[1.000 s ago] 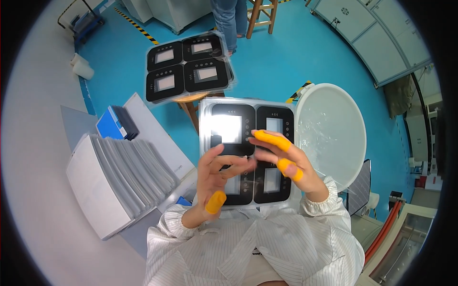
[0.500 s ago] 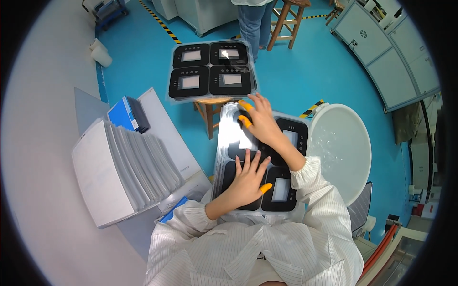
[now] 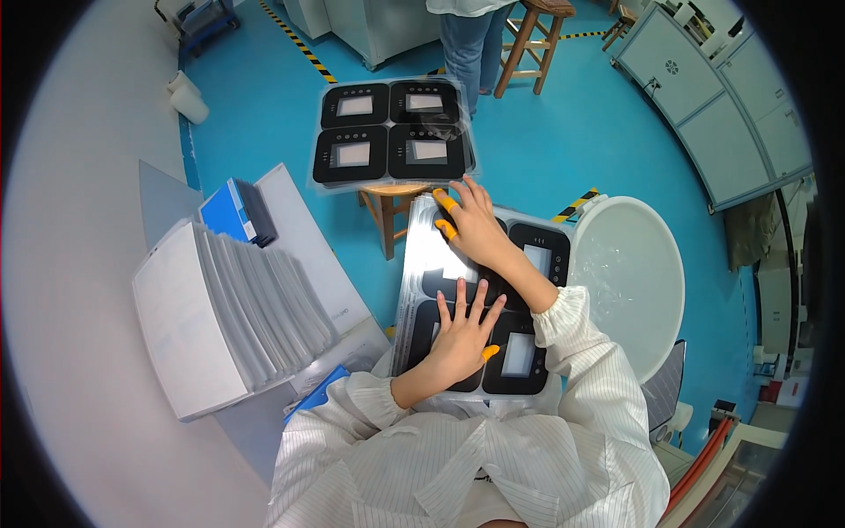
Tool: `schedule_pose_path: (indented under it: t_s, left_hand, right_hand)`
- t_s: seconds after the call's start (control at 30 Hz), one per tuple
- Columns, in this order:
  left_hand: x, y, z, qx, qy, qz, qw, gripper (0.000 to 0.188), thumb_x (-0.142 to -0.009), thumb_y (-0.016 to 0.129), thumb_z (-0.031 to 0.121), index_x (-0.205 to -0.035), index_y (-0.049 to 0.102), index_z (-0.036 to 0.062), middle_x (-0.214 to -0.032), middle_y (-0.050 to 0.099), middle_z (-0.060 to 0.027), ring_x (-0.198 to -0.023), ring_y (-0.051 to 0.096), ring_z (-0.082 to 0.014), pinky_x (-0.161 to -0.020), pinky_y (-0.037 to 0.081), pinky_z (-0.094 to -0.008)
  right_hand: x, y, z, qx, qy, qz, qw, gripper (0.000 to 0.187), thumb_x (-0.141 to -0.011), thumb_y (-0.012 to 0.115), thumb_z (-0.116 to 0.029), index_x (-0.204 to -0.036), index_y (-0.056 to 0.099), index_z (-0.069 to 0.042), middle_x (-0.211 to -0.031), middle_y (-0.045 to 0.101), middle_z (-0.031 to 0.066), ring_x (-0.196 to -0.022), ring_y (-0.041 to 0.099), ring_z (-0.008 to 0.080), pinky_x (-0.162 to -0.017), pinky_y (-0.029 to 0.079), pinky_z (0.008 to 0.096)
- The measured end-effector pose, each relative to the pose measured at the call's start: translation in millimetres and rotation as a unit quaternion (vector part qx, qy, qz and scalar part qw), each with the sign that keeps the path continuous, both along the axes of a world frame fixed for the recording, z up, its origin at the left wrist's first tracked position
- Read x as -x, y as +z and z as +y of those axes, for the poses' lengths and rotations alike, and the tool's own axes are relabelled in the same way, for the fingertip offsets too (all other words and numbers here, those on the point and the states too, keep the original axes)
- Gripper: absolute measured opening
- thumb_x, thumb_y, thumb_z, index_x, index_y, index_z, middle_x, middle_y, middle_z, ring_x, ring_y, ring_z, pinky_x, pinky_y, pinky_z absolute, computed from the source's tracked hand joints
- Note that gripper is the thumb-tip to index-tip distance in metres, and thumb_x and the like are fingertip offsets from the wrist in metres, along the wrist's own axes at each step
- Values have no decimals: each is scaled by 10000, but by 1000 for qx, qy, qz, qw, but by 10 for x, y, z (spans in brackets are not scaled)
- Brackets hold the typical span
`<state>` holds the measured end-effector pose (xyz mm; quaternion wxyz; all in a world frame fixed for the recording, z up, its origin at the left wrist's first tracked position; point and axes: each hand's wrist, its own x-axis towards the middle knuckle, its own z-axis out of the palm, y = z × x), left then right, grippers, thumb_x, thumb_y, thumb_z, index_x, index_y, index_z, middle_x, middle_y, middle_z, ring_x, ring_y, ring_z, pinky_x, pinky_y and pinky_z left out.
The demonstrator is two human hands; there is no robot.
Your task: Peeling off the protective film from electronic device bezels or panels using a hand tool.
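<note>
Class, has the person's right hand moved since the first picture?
Yes: judged against the white tub, the right hand has moved leftward and farther forward.

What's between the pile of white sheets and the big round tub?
The head view shows the stack of black panels there, with the left hand and right hand over it.

Raised a second ago, the left hand (image 3: 458,348) now spreads over the near half of the panel sheets (image 3: 519,352); the right hand (image 3: 480,236) reaches their far edge, apparently touching.

Black-panelled clear sheets (image 3: 521,322), stacked
</note>
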<state>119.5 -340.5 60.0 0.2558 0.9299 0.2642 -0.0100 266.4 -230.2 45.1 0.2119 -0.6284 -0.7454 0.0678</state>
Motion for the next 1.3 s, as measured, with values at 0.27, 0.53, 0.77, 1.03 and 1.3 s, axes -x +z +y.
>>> schedule_pose_path:
  t_s: [0.27, 0.53, 0.77, 1.03, 1.3]
  left_hand:
    - [-1, -23, -8, -16, 4, -6, 1000, 891, -711, 693, 259, -1426, 184, 105, -1455, 29, -264, -1303, 10, -541, -944, 98, -721]
    - [-5, 0, -1, -5, -5, 14, 1000, 873, -739, 674, 275, -1430, 162, 126, -1455, 18, -259, -1297, -11, -550, -932, 85, -732]
    - [165, 13, 162, 109, 24, -130, 985, 651, -762, 631, 190, -1337, 356, 60, -1376, 332, -229, -1301, 257, -419, -1019, 169, -611]
    - [724, 253, 1008, 58, 363, -352, 861, 379, -673, 510, -101, -1036, 590, -23, -960, 643, -163, -908, 632, -266, -812, 477, -327]
    - [583, 288, 919, 50, 315, -351, 881, 364, -688, 513, -98, -1038, 592, -30, -949, 642, -169, -899, 634, -262, -784, 483, -318]
  right_hand:
    - [37, -22, -36, -31, 25, -34, 999, 359, -785, 599, -120, -1127, 582, -12, -1256, 419, 222, -1278, 254, 414, -1051, 212, 522]
    - [32, 25, 96, -112, 7, 34, 993, 234, -703, 612, 4, -933, 656, 9, -1117, 543, 120, -1198, 403, 322, -1002, 340, 399]
    - [45, -35, 136, -128, 60, 82, 987, 135, -708, 624, 0, -809, 541, 39, -1153, 495, 141, -1203, 399, 334, -977, 381, 401]
    - [72, 0, -306, -137, 125, 86, 979, 225, -703, 680, -40, -880, 547, 0, -1196, 465, 159, -1200, 400, 363, -976, 376, 438]
    - [36, -23, 142, -117, 75, 67, 988, 192, -729, 620, -2, -893, 536, 51, -1205, 457, 159, -1208, 383, 352, -984, 365, 409]
